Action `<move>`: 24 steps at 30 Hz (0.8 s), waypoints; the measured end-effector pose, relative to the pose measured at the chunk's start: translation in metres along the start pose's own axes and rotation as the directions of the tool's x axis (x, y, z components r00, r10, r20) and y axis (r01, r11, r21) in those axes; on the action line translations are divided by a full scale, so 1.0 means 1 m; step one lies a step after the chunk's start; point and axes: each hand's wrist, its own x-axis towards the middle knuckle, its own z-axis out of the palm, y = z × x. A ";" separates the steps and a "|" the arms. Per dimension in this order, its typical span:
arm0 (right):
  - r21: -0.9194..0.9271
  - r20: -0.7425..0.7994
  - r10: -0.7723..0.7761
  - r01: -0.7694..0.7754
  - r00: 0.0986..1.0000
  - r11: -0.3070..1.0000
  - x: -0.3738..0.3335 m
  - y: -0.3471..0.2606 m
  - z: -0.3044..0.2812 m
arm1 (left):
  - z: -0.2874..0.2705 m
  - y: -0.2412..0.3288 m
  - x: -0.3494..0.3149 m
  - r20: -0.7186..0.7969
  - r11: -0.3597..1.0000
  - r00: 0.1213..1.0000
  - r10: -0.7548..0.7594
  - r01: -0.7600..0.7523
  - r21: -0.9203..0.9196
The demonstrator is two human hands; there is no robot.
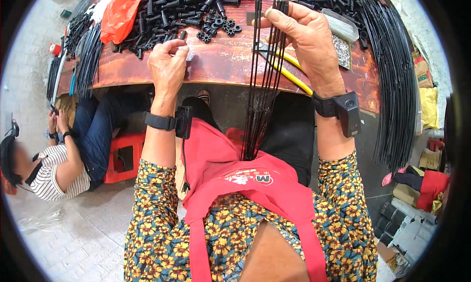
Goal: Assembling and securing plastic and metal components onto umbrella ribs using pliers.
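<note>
My right hand point(304, 34) pinches a bunch of thin black umbrella ribs point(265, 85) near their top ends. They hang past the table edge, and their lower ends reach my red apron point(265, 176). One small group of ribs stands slightly apart to the left of the rest. My left hand point(168, 63) is held over the table's front edge with its fingers curled and thumb against them. A short black piece shows by its fingertips, but I cannot make out whether it is held. Yellow-handled pliers point(297, 80) lie behind the ribs, close to my right wrist.
Black plastic tube parts point(169, 12) and small toothed black rings point(230, 27) are heaped on the wooden table point(216, 68). A clear plastic box point(341, 26) sits at right, beside long black ribs point(395, 95) draped over the edge. Another person point(61, 157) sits at left, near a red stool point(125, 154).
</note>
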 end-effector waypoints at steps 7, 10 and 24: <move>0.047 -0.007 0.015 -0.015 1.000 0.999 0.004 -0.001 -0.001 | 0.035 0.025 0.010 0.128 0.958 0.985 0.114 -0.143 0.247; 0.049 -0.020 -0.015 0.016 1.000 0.999 0.010 0.002 -0.007 | 0.044 0.028 0.016 0.133 0.955 0.986 0.101 -0.133 0.267; -0.056 0.000 -0.002 0.002 1.000 0.998 -0.020 -0.025 0.002 | 0.039 0.020 -0.006 -0.032 0.956 0.976 0.213 -0.202 0.211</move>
